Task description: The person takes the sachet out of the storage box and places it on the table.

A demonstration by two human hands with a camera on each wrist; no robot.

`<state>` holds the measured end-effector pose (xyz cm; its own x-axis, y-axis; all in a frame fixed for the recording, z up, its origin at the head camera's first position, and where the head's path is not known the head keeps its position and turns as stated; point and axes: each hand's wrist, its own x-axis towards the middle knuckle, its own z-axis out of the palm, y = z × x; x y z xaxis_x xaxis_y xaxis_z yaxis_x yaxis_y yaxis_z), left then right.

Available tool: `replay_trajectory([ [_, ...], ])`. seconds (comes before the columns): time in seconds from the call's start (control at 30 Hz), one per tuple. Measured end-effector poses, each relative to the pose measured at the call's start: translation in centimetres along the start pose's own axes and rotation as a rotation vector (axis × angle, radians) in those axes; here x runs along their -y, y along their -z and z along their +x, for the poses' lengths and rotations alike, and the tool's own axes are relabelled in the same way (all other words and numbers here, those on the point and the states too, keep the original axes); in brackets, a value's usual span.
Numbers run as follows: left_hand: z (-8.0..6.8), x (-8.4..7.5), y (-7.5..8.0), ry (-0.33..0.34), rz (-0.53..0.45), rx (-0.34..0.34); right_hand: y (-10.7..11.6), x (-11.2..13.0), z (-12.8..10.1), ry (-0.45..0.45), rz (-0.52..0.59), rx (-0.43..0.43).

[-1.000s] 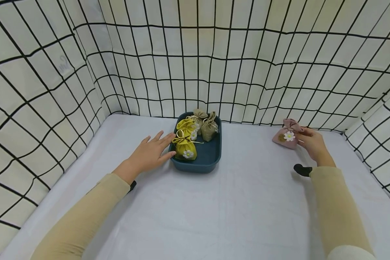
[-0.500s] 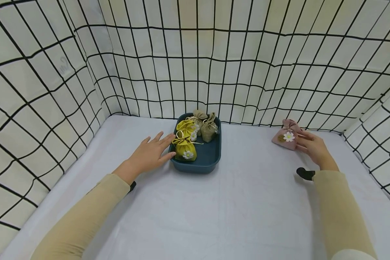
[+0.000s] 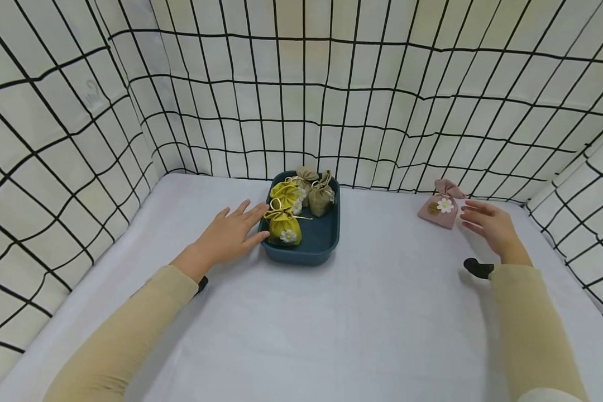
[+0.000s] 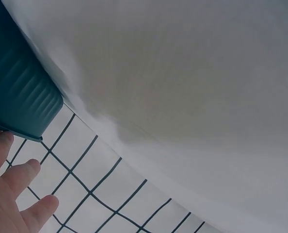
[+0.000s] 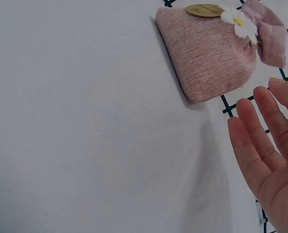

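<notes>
A pink drawstring pouch (image 3: 438,211) with a white flower stands on the white surface at the right. Just to its right is my right hand (image 3: 492,226), fingers loosely extended; the right wrist view shows a gap between the fingertips and the pouch (image 5: 207,58). My left hand (image 3: 226,234), fingers spread, rests at the left rim of a dark blue basin (image 3: 301,257). In the left wrist view, fingertips (image 4: 6,138) touch the basin's rim. Inside the basin sit two yellow pouches with white flowers, the nearer yellow pouch (image 3: 277,228) at the front left, and two tan pouches (image 3: 319,200) behind.
Black wire grid panels (image 3: 291,100) backed with white stand along the back and both sides. A white cloth (image 3: 331,329) covers the flat surface. The basin is close to the back grid, and the pink pouch is also near it.
My right hand has let go of the pink pouch and moved slightly right, away from it. The pouch stays standing. My left hand keeps its place at the basin.
</notes>
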<state>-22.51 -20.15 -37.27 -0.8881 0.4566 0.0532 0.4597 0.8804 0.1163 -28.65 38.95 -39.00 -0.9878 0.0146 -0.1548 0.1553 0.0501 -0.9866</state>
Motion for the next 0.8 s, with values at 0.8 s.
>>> replay_trajectory([
  [0.8,0.1,0.1,0.0,0.006,-0.012,0.015,-2.7,3.6,-1.7,0.243,-0.001,-0.076],
])
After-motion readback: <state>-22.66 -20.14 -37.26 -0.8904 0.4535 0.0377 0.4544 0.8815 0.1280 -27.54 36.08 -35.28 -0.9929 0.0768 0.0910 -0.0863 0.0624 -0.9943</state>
